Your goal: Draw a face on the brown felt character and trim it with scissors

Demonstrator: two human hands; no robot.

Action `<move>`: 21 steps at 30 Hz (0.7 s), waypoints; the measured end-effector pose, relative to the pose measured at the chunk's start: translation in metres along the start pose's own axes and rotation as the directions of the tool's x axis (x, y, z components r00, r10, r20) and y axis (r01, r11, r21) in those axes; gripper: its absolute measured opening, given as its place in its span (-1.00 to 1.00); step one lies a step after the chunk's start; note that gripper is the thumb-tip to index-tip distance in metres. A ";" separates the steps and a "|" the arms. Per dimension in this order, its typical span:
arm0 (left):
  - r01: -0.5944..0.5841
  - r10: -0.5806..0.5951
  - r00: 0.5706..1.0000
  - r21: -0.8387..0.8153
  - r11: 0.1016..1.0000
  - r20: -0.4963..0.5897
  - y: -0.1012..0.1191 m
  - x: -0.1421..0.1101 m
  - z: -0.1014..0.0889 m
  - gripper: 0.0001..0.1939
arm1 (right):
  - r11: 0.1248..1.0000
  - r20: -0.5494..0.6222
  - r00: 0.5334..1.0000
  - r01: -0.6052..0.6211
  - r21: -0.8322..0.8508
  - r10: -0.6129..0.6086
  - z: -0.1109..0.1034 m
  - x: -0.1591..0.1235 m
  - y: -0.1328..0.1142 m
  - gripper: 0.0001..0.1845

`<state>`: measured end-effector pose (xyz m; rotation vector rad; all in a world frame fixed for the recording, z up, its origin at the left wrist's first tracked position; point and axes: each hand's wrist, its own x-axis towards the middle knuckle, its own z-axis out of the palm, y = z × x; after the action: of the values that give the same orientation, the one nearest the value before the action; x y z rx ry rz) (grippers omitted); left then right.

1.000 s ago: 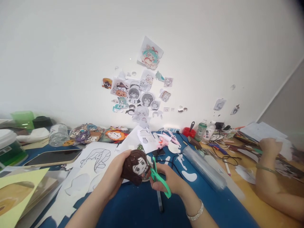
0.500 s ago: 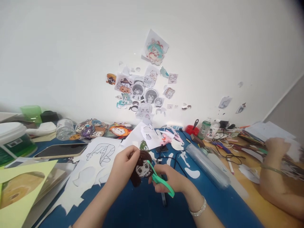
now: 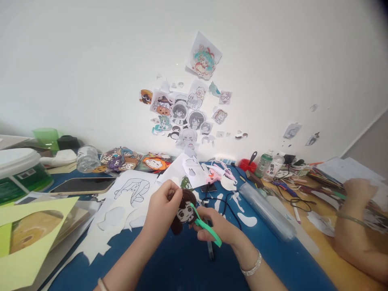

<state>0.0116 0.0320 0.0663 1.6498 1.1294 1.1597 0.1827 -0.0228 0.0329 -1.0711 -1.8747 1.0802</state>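
Between my hands is a small brown-haired cartoon character cutout (image 3: pixel 184 213) with a pale face and big dark eyes, held above the blue table surface (image 3: pixel 169 266). My left hand (image 3: pixel 167 201) is closed, pinching the cutout's upper left edge. A slim bright green tool (image 3: pixel 209 232) sits in the closed fingers of my right hand (image 3: pixel 216 223); its exact kind is unclear. Its thin end reaches over the right side of the cutout's face. Below my right hand, a dark slender object (image 3: pixel 211 252) lies partly hidden on the table.
Cut paper sheets (image 3: pixel 133 192) and a phone (image 3: pixel 81 185) lie left, near a white-and-green bucket (image 3: pixel 21 173). A clear plastic roll (image 3: pixel 266 212) and black cable (image 3: pixel 226 202) lie right. Another person's arm (image 3: pixel 353 226) rests at far right. Drawings (image 3: pixel 197 121) cover part of the wall.
The view has shifted slightly, so the scene sits a little further right. Both hands keep their holds on the cutout and the green tool, with little visible movement.
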 end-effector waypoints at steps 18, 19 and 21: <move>-0.067 0.055 0.988 -0.077 0.995 -0.143 0.006 -0.007 -0.002 -0.81 | 0.994 -0.307 0.947 0.104 0.012 -0.096 0.019 0.004 0.009 -0.32; -0.068 0.055 0.988 -0.090 0.994 -0.146 0.006 -0.008 -0.002 -0.81 | 0.993 -0.321 0.941 0.114 0.012 -0.104 0.020 0.004 0.009 -0.32; -0.069 0.051 0.987 -0.116 0.991 -0.149 0.005 -0.010 0.000 -0.80 | 0.991 -0.349 0.930 0.131 0.014 -0.118 0.022 0.004 0.008 -0.32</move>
<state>0.0107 0.0215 0.0691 1.5355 1.0836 1.3794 0.1642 -0.0234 0.0180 -1.0308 -1.6080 0.7901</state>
